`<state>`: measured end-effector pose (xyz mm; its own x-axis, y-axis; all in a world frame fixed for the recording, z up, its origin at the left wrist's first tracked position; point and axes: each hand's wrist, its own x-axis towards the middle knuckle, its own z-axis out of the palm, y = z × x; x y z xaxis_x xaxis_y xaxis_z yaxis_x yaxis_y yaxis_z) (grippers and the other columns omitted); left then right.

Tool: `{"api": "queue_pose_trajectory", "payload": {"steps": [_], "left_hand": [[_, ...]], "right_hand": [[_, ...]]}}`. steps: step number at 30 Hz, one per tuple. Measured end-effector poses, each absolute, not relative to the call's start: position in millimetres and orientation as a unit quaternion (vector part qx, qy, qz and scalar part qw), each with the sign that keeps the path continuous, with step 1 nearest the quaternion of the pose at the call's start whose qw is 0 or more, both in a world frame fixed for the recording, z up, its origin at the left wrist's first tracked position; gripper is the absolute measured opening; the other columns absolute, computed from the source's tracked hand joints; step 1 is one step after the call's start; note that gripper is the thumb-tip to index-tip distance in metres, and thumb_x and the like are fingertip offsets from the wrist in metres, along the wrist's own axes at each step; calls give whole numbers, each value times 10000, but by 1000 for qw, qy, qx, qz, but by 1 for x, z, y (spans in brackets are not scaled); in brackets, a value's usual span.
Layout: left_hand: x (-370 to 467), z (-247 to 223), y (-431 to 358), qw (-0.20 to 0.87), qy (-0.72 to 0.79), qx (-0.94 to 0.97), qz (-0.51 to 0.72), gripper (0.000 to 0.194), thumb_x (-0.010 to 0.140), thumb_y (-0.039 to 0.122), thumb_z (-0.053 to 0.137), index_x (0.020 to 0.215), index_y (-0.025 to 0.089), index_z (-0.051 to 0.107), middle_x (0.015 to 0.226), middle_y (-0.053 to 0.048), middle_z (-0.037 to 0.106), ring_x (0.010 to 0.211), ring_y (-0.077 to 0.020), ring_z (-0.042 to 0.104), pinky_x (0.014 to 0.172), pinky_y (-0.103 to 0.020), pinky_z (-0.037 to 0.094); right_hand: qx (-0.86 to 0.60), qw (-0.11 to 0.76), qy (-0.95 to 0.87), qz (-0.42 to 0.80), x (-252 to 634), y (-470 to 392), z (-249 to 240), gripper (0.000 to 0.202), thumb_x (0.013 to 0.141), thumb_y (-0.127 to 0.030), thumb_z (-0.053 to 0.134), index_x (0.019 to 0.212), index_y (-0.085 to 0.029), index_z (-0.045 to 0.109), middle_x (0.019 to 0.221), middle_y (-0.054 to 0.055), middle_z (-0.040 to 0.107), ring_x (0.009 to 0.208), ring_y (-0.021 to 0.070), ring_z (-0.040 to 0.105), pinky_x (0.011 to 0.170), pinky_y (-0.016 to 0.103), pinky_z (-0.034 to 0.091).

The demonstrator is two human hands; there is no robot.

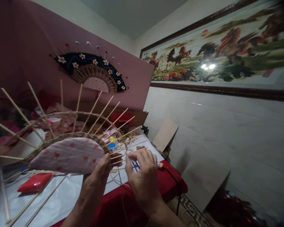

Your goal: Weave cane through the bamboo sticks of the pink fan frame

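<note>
A: Fingers first. Right hand (144, 176)?
B: Thumb and index close together, apparently pinched on the twine (94, 114) at its right end, by the stick tips. Other fingers curled.

A: Left hand (94, 179)?
B: Clamped on the right end of the fan-shaped piece (78, 135): thumb over the pink fabric panel (68, 154), fingers behind, partly hidden by sticks (78, 108).

A: Step in hand?
B: My read: twine being worked along the outer sticks, left hand bracing. 1 arc crosses the sticks beyond the woven band. Exact wrap at the fingertips too small to tell.

A: Next move calls for?
B: Judgement only: firm left grip, light right pinch, twine kept taut, thin sticks not bent.

A: Wrists, arms?
B: Right hand back-up, forearm slanting in from near right. Left forearm rises from near centre, leaning right.

A: Piece location?
B: Held up over the near left of the table, panel tilted toward the camera. Under it, white sheet (61, 194) on red cloth (115, 205); red packet (35, 183) near left. Finished-looking fan (94, 63) on the pink board (132, 72), far side.
</note>
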<state>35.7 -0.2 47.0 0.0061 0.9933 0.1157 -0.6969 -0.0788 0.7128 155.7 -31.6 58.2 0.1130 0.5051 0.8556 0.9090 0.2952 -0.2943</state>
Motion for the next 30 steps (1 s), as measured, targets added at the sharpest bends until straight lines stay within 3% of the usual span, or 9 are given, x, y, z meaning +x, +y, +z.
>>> {"api": "queue_pose_trajectory", "payload": {"steps": [6,16,30], "left_hand": [[36,48,-1,632,255,286,674,240,534,314,797,698,150,734,720,-70,745,694,-214,694,637,-248,581],[39,51,-4,630,244,289,678,212,580,325,775,706,161,728,723,-67,744,695,-223,696,636,-267,584],[39,53,-4,618,258,270,691,238,551,297,795,730,156,723,725,-53,747,686,-209,697,639,-249,580]], "right_hand": [[-571,503,-615,-207,151,-30,56,97,765,-120,598,707,-194,575,732,16,610,764,200,521,813,393,357],[-531,513,-620,-264,153,-20,49,127,759,-90,542,685,-190,515,682,8,554,727,186,480,750,363,354],[-545,532,-600,-245,147,-20,49,122,803,-118,514,704,-188,503,693,19,563,720,191,484,755,372,351]]}}
